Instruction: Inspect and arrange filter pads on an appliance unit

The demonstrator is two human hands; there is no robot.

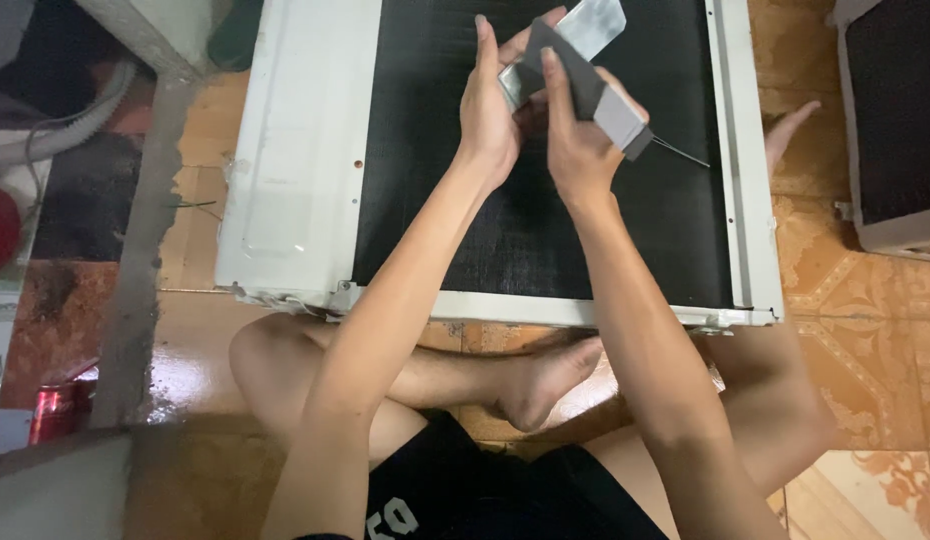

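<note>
While the person sits cross-legged on the floor, both hands grip a grey metal piece [575, 70] above a white air-conditioner casing [305, 170].

The left hand [492, 105] clasps its shiny end, fingers raised; the right hand [577, 140] wraps around the dark, angled body, a thin black wire [680, 152] trailing from it. Black finned mesh [525, 230] fills the casing, which lies flat on patterned orange tiles [865, 300]. A red can [53, 410] stands at far left, beside a grey concrete ledge [145, 260].

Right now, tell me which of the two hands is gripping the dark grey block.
The right hand grips the dark grey block; the left hand holds the shiny metal strip instead.
</note>
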